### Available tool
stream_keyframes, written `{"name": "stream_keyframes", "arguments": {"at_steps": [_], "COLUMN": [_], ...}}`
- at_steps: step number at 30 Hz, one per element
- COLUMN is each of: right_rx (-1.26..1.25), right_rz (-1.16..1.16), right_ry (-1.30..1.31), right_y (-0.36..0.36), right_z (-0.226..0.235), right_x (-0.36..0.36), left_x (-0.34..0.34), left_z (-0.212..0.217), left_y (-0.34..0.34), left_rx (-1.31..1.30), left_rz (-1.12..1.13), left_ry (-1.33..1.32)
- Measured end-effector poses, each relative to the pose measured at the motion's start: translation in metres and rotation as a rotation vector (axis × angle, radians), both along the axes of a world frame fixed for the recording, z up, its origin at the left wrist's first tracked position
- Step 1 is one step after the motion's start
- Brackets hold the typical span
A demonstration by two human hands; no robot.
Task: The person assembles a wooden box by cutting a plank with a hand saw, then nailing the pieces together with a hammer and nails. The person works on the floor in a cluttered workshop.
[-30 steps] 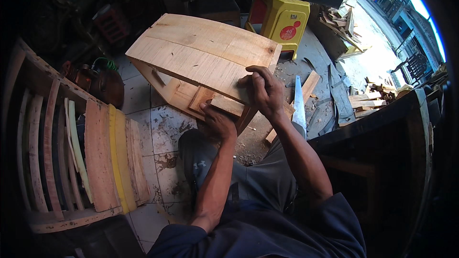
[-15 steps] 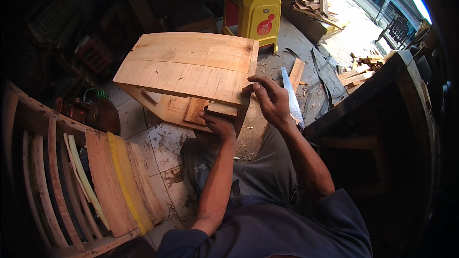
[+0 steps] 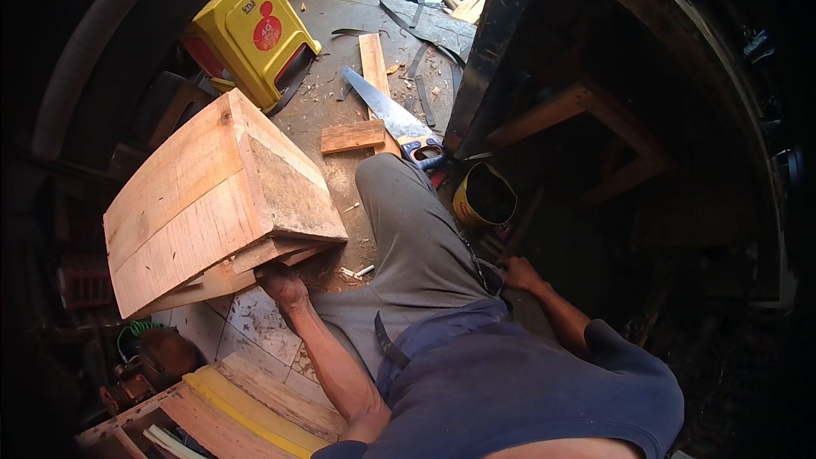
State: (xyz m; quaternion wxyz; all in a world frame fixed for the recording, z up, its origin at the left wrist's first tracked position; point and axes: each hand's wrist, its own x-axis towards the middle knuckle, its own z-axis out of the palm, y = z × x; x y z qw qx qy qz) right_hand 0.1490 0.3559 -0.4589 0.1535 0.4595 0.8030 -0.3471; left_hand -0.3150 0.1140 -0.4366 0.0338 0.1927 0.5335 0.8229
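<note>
Wooden box [image 3: 183,212] of joined boards sits left of centre in the frame, tilted, one boarded face up, open gap along its lower edge. Left hand [image 3: 285,287] looks clamped on wood at its lower right corner; fingertips lost in shadow under there. Right hand [image 3: 520,274] is well apart, right of centre, near the tub; too dark to tell if its fingers are curled or loose. Box should be stiff, moderately heavy, not slippery; raw edges could splinter, joints may not like twisting. Best hold: board edges at opposite ends, both hands; one-corner grip probably lets it tip. Around it: yellow stool [image 3: 255,34] just beyond its top edge, upper left, limits swing that way. Trousered knee [image 3: 387,183] blocks the right side. Past that, handsaw [image 3: 387,110] and short offcut [image 3: 348,137], upper centre, plus open tub [image 3: 484,194]. Slatted frame [image 3: 246,404] crowds the lower left.
</note>
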Motion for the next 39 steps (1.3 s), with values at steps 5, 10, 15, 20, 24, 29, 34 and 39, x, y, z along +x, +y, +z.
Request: {"name": "stream_keyframes", "arguments": {"at_steps": [5,10,15,20,24,29,34,39], "right_rx": [0.042,0.078,0.142,0.212,0.057,0.025,0.465,0.378], "right_rz": [-0.147,-0.162,-0.257,-0.666,-0.856,-0.371,0.598,0.761], "right_ry": [-0.180,-0.226,-0.183,0.155,0.660,1.252,0.803,0.578], "right_y": [0.023,0.063,0.084,0.089,0.042,-0.040,-0.052,-0.067], "right_z": [-0.097,-0.136,-0.125,-0.063,0.067,0.220,0.247,0.295], "right_x": [0.049,0.030,0.022,0.017,-0.059,-0.159,-0.209,-0.217], "left_x": [0.020,0.020,0.025,0.025,0.039,0.041,0.034,0.034], "left_z": [0.014,0.021,0.020,0.009,0.033,0.043,0.048,0.049], "left_y": [0.026,0.019,0.019,0.021,0.018,0.039,0.035,0.031], "left_rx": [0.196,0.177,0.008,-0.100,-0.073,-0.028,-0.091,-0.178], "left_rz": [0.053,0.076,0.148,0.104,0.213,0.095,0.041,0.074], "left_ry": [-0.171,-0.112,-0.113,-0.093,-0.012,-0.068,-0.056,0.026]}}
